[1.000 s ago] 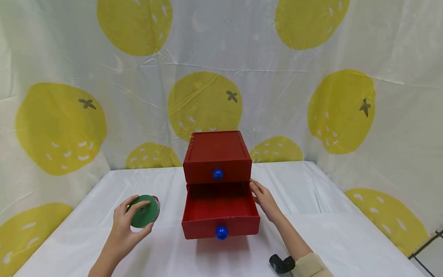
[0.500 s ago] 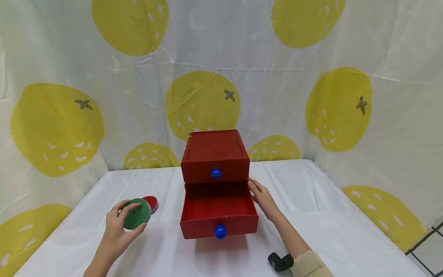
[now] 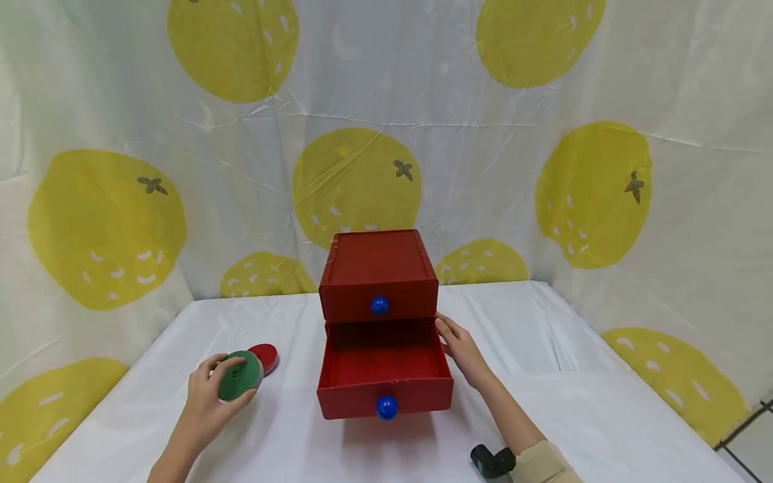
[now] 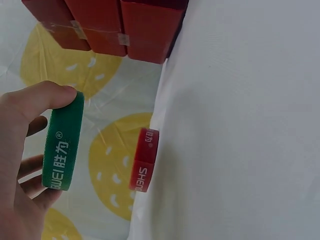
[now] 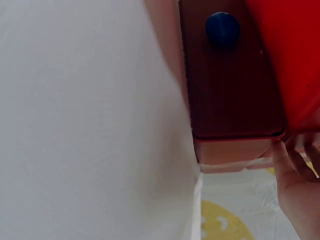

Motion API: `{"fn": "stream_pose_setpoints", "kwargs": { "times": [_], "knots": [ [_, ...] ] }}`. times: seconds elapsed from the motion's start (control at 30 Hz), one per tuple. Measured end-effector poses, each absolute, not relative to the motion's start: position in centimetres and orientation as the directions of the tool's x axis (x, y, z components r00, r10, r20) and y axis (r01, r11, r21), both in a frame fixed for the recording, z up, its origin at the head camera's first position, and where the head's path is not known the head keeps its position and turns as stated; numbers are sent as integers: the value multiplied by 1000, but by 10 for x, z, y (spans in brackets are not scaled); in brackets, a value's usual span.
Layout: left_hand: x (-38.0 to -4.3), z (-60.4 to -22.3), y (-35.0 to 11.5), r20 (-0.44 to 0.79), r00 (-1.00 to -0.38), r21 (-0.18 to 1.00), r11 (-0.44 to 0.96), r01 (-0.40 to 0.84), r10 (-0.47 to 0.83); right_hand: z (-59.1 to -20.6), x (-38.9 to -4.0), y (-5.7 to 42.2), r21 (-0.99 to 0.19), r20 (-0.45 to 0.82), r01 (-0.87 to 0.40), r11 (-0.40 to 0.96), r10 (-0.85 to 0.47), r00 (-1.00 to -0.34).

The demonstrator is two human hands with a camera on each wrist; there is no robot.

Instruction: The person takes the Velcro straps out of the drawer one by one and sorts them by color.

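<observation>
My left hand (image 3: 202,409) grips a green tape roll (image 3: 240,376) by its edge, tilted above the white table cover. White lettering runs along the rim of the green roll (image 4: 64,145) in the left wrist view. Just beyond it lies a red tape roll (image 3: 266,357), flat on the cover. At the middle stands a red drawer cabinet (image 3: 379,258), its lower drawer (image 3: 338,401) pulled out with nothing showing inside. My right hand (image 3: 464,352) rests its fingers against the cabinet's right side; in the right wrist view its fingertips are at the drawer's corner.
Blue round knobs (image 3: 386,407) stick out from both drawer fronts. A black elbow pipe fitting (image 3: 492,461) lies beside the right sleeve (image 3: 540,463) near the front. Behind the table (image 3: 580,416) hangs a white curtain (image 3: 471,174) with yellow fruit prints.
My left hand has shifted left and slightly down with the green tape roll, so the red roll behind it has come into sight. The right hand and the drawer stay put.
</observation>
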State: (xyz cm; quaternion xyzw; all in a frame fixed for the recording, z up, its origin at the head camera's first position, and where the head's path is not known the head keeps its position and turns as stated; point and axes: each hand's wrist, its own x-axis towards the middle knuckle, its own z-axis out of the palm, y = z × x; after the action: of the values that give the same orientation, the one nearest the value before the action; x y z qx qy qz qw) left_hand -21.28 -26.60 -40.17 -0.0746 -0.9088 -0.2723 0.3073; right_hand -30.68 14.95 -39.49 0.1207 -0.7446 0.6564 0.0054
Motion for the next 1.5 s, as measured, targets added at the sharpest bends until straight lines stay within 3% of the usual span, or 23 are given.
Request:
{"fn": "stream_pose_setpoints", "kwargs": {
  "times": [0.6,0.83,1.5],
  "knots": [
    [-219,-419,-277,493,-867,497,840,218,-67,-395,-309,149,-979,158,-178,101,-175,-972],
    [-222,-425,-278,487,-872,515,824,237,-54,-395,-309,149,-980,150,-170,101,-180,-972],
    [-236,-434,-282,324,-944,552,822,141,-56,-393,-308,148,-985,135,-150,86,-160,-978]
  ]
}}
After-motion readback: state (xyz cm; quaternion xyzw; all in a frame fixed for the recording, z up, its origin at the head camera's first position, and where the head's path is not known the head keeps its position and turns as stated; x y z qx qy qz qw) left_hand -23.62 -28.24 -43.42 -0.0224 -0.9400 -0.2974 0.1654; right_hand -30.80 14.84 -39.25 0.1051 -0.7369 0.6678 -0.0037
